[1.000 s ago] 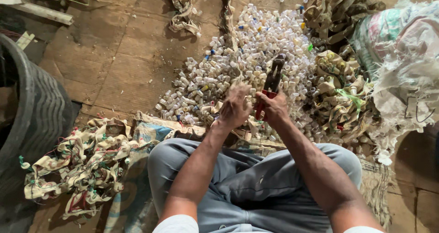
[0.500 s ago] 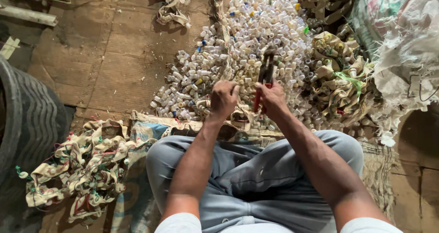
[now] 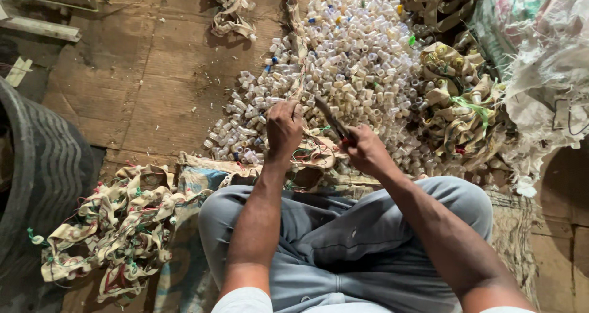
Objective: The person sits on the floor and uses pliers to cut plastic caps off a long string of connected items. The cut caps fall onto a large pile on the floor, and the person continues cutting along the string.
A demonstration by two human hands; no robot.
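I see a tyre (image 3: 30, 178) and cut strips (image 3: 116, 227) far left of the hands. My left hand (image 3: 283, 129) is clenched on a strip (image 3: 299, 73) rising from it; my right hand (image 3: 363, 148), just beside, grips pliers (image 3: 331, 118) pointing up-left over the caps (image 3: 362, 61).

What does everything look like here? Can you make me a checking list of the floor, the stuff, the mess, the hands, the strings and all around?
Surface: brown floor, dusty, with a woven mat under the person.
Job's things: strip of worn material; pliers-like tool; heap of small white caps.
Clutter: tangled strips at the left, more at the right.
Hands: left hand grips the strip; right hand holds the tool.
Cables: thin red and green wires by the hands.
Surroundings: dark tyre, white sack.
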